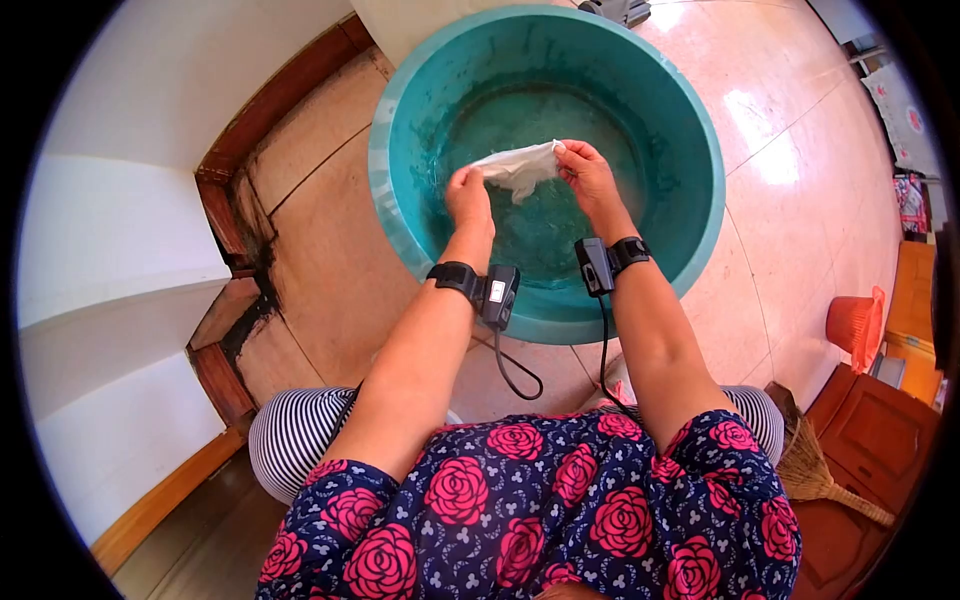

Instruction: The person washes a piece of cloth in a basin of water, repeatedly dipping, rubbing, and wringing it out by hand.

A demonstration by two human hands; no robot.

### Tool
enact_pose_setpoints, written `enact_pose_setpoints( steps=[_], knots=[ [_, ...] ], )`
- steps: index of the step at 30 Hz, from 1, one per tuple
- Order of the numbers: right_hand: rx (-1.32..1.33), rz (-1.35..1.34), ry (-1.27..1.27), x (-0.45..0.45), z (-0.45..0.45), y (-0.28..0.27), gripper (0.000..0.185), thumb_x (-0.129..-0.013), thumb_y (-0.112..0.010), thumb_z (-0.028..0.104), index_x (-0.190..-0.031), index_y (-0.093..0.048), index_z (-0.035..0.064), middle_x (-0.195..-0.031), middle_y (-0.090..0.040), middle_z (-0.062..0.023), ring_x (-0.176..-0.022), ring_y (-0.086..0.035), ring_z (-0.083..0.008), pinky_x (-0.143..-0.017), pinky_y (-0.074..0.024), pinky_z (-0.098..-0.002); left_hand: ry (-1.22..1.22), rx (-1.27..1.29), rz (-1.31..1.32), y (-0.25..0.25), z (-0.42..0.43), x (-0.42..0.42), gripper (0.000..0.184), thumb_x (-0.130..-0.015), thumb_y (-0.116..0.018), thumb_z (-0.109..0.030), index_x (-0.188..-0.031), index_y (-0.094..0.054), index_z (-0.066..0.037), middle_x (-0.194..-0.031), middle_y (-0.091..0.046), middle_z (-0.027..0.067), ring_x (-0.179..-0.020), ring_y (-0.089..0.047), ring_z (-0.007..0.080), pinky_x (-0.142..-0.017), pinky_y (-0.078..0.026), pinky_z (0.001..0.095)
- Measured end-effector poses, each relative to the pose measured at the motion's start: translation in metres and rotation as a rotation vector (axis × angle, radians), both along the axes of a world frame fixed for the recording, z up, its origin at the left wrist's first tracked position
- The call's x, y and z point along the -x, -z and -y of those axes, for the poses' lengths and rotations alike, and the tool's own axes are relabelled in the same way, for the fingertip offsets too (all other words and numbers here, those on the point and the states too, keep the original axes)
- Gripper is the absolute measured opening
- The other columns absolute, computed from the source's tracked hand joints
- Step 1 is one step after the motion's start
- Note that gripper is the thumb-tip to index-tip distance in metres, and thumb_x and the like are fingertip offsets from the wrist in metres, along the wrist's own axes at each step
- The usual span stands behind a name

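Observation:
A thin white cloth (520,168) is stretched between my two hands over a large green plastic tub (705,190). My left hand (468,198) pinches the cloth's left end, with the fingers partly blurred. At the right end, my right hand (588,175) grips a corner between thumb and fingers. A wet-looking lower part of the cloth hangs down between the hands. Shallow water (545,225) covers the tub's bottom. Each wrist wears a black strap with a small box and a cable.
Pinkish tiled floor (770,210) surrounds the tub. A white wall with brown skirting (270,95) stands on the left. To the right are a red bucket (850,322), a straw broom (815,470) and a reddish-brown cabinet (885,430). A grey object (620,10) lies beyond the tub.

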State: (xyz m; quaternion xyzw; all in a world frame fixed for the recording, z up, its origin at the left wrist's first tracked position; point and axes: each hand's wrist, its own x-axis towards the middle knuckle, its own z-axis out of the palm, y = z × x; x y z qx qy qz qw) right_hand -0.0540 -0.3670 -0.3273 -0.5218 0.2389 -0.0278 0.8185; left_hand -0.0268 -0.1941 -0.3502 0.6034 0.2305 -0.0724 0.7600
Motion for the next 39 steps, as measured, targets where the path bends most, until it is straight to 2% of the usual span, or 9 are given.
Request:
enact_pose_setpoints(
  steps=[10,13,17,20,23,26,30,33,39],
  knots=[
    [-0.066,0.291,0.048,-0.028,-0.002,-0.045,0.021,-0.075,-0.066,0.014,-0.092,-0.057,0.0046,-0.084,-0.059,-0.0023,-0.076,-0.056,-0.0108,-0.069,-0.0443,-0.0248,-0.088,0.045,0.315,-0.05,0.004,-0.021,0.016,-0.081,-0.05,-0.013,-0.085,-0.056,0.001,-0.081,-0.054,0.0029,-0.074,-0.048,0.01,-0.069,-0.04,0.0235],
    [0.384,0.257,-0.092,-0.029,0.005,-0.014,0.027,-0.074,-0.067,0.014,-0.096,-0.055,0.0025,-0.084,-0.058,-0.0025,-0.076,-0.056,-0.0134,-0.068,-0.0458,-0.026,0.071,0.001,0.306,-0.06,0.002,-0.022,0.016,-0.078,-0.05,-0.012,-0.084,-0.056,0.001,-0.077,-0.055,0.0027,-0.07,-0.048,0.0101,-0.065,-0.041,0.024],
    [1.351,-0.057,-0.405,0.003,0.001,0.036,0.015,-0.072,-0.059,0.014,-0.086,-0.061,0.01,-0.086,-0.06,-0.013,-0.081,-0.058,-0.0268,-0.072,-0.0458,-0.0332,0.7,-0.622,0.082,-0.008,-0.017,-0.015,0.019,-0.068,-0.056,-0.016,-0.08,-0.061,-0.003,-0.076,-0.062,0.0127,-0.069,-0.059,0.0208,-0.063,-0.045,0.0327],
    [1.28,-0.172,-0.623,0.018,0.004,0.052,0.012,-0.07,-0.054,0.013,-0.079,-0.063,0.0132,-0.087,-0.058,-0.017,-0.084,-0.057,-0.0324,-0.074,-0.0449,-0.0367,1.15,-0.78,0.025,0.026,-0.017,-0.014,0.02,-0.065,-0.058,-0.017,-0.08,-0.063,-0.005,-0.081,-0.063,0.0157,-0.075,-0.06,0.0286,-0.067,-0.046,0.0366],
    [1.012,-0.179,-0.41,0.01,0.006,0.043,0.013,-0.071,-0.053,0.01,-0.081,-0.06,0.0091,-0.081,-0.059,-0.011,-0.077,-0.058,-0.0252,-0.069,-0.045,-0.0338,1.152,-0.824,0.09,0.009,-0.015,-0.012,0.026,-0.064,-0.061,-0.02,-0.086,-0.063,-0.005,-0.083,-0.063,0.0165,-0.076,-0.06,0.0317,-0.069,-0.046,0.0372],
    [0.232,-0.031,-0.465,-0.004,0.003,0.008,0.013,-0.071,-0.052,0.008,-0.083,-0.056,0.0052,-0.077,-0.055,-0.0033,-0.071,-0.053,-0.0154,-0.065,-0.0432,-0.0277,0.793,-0.955,0.353,0.045,-0.014,-0.003,0.031,-0.065,-0.063,-0.021,-0.091,-0.062,-0.005,-0.081,-0.063,0.0164,-0.075,-0.06,0.031,-0.068,-0.046,0.0367],
    [0.427,0.147,-0.591,-0.018,-0.013,-0.047,0.012,-0.074,-0.051,0.006,-0.086,-0.053,0.0048,-0.079,-0.051,0.0028,-0.076,-0.049,-0.008,-0.07,-0.0396,-0.022,0.771,-0.427,0.241,-0.018,-0.009,-0.012,0.024,-0.071,-0.059,-0.018,-0.091,-0.061,-0.006,-0.077,-0.062,0.0133,-0.071,-0.06,0.0255,-0.064,-0.046,0.0329],
    [0.455,0.148,-0.496,-0.016,-0.011,-0.045,0.017,-0.072,-0.052,0.006,-0.089,-0.055,0.0047,-0.08,-0.054,0.0002,-0.076,-0.051,-0.0109,-0.07,-0.042,-0.0249,0.677,-0.575,0.209,-0.023,-0.011,-0.011,0.016,-0.074,-0.057,-0.013,-0.085,-0.06,-0.002,-0.072,-0.06,0.0062,-0.066,-0.056,0.0137,-0.061,-0.043,0.0254],
    [1.362,-0.068,-0.499,-0.002,0.0,-0.018,0.022,-0.068,-0.054,0.011,-0.089,-0.061,0.0104,-0.089,-0.06,-0.0128,-0.083,-0.057,-0.0303,-0.072,-0.0446,-0.037,0.306,-0.623,0.434,-0.048,-0.01,-0.031,0.013,-0.072,-0.055,-0.015,-0.077,-0.058,-0.004,-0.071,-0.061,0.0108,-0.065,-0.059,0.0247,-0.062,-0.045,0.0332]
  ],
)
